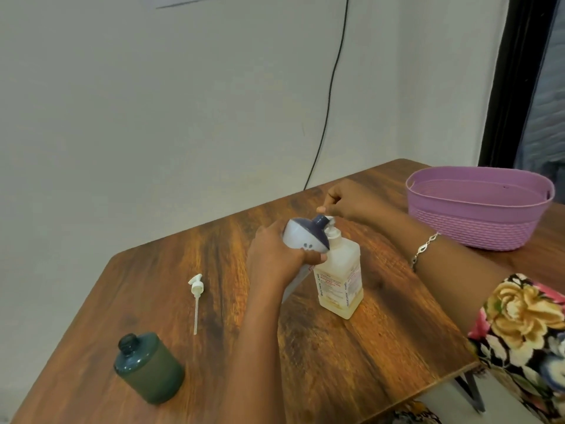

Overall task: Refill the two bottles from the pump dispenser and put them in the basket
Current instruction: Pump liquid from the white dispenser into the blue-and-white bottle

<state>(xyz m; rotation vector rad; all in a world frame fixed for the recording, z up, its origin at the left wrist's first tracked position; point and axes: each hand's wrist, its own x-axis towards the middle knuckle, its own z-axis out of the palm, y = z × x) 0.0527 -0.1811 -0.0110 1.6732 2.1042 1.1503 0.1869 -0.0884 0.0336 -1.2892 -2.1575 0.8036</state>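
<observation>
My left hand [273,258] grips a white bottle with a dark blue shoulder and neck [305,235], tilted so its mouth meets the nozzle of the clear pump dispenser [339,280] of pale liquid standing mid-table. My right hand [345,200] rests on the dispenser's pump head, fingers curled over it. A dark green bottle [149,368] stands uncapped at the front left. The purple basket [477,221] sits at the back right with nothing visible inside.
A loose white pump with its tube [196,296] lies on the wooden table [351,362] between the green bottle and my left arm. A black cable [328,96] hangs down the wall behind. The table's right front edge is near my body.
</observation>
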